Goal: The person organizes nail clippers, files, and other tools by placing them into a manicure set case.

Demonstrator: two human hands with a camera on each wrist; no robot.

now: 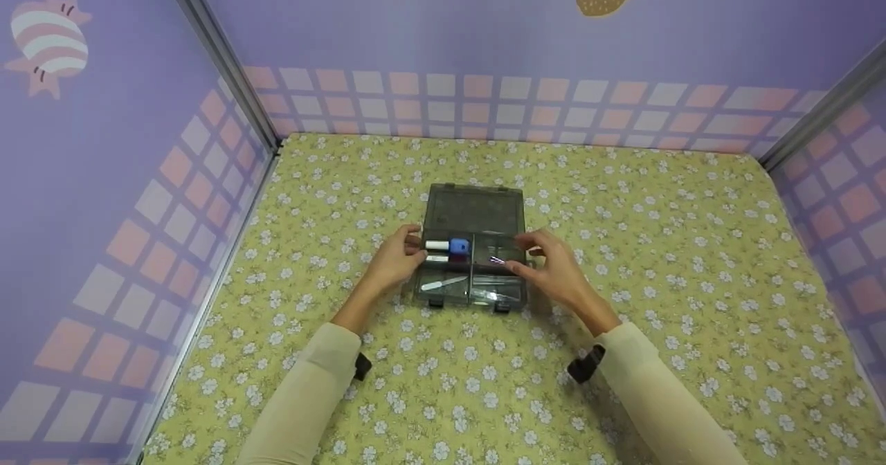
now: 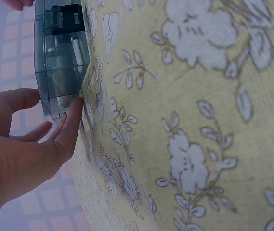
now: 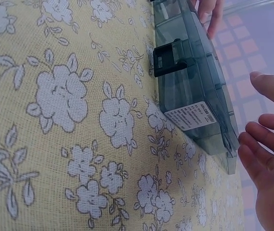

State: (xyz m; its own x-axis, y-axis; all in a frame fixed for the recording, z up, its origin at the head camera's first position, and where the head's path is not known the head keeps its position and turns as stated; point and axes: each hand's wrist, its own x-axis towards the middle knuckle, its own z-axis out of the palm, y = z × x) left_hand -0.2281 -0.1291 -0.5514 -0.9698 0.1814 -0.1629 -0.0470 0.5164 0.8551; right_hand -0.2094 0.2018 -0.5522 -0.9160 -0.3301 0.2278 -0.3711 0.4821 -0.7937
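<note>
A dark see-through compartment box (image 1: pixel 472 271) lies on the cloth, its lid (image 1: pixel 475 209) folded back behind it. Its back left compartment holds a blue bottle (image 1: pixel 459 246) with a white cap and a dark red one (image 1: pixel 457 258), both like nail polish. A slim white-handled tool (image 1: pixel 443 284) lies in the front left compartment. Small shiny purplish pieces (image 1: pixel 498 260) lie at the back right. My left hand (image 1: pixel 396 256) grips the box's left side between thumb and fingers. On the right side, my right hand (image 1: pixel 559 271) has its fingertips at the edge, thumb raised apart.
A yellow floral cloth (image 1: pixel 471 396) covers the table. Purple patterned panels (image 1: pixel 443 36) stand behind and at both sides, joined by grey metal posts (image 1: pixel 221 53). Two black latches sit on the box's front, one latch (image 3: pixel 170 57) nearer the right. A white label (image 3: pixel 190 116) marks the box's side.
</note>
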